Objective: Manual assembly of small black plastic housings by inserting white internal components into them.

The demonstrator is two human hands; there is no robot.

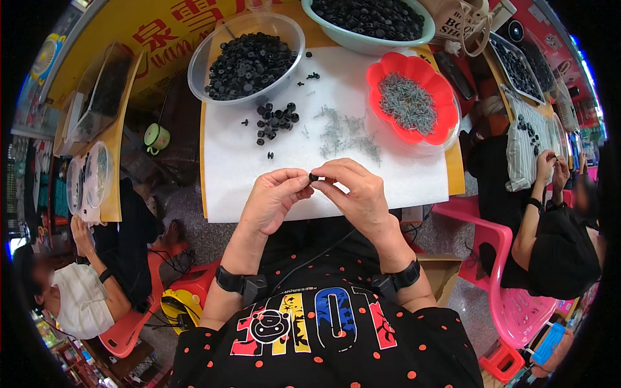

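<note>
In front of me my left hand [279, 197] and my right hand [357, 193] meet above the near edge of a white mat [239, 171]. Both pinch one small black round part [314, 177] between thumb and fingertips; the fingers hide much of it. Beyond them lies a loose heap of black caps [277, 121], with a few strays around it. Thin grey screw-like pins [349, 136] are scattered across the mat. More such pins [407, 102] fill a red scalloped bowl [444, 119] to the right. A clear bowl [198, 68] at the far left holds many black pieces [252, 64].
A pale green basin [372, 44] of black pieces stands at the table's far edge, beside a cloth bag [456, 24]. Co-workers sit at tables on both sides, one on a pink chair [498, 284]. A cardboard box [441, 275] is at my right, below the table.
</note>
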